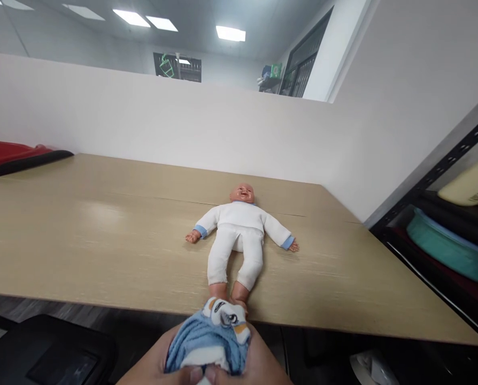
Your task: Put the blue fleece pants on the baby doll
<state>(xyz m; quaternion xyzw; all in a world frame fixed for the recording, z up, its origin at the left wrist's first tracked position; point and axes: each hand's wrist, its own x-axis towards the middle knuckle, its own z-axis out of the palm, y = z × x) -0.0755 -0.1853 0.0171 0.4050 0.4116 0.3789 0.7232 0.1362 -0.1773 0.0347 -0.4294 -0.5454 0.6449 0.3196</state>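
Note:
Both thumbs pinch the near edge of a small blue fleece baby garment [210,337] at the bottom middle. A white animal face with dark eyes and orange patches is printed on its far end, and white lining shows at the near opening. My left hand [185,377] grips it from the left and my right hand [225,377] from the right. Most fingers are hidden by cloth or cut off by the frame. Just beyond lies a baby doll [241,222] on its back, in a white top with blue cuffs and white trousers. The garment overlaps its bare feet in view; contact cannot be told.
The doll lies on a wooden table [114,235] against a white partition [162,123]. A red tub [8,152] stands far left. On the right, a black shelf rack holds a teal basin [451,246] and a cream container [469,184]. A black chair [50,347] is lower left.

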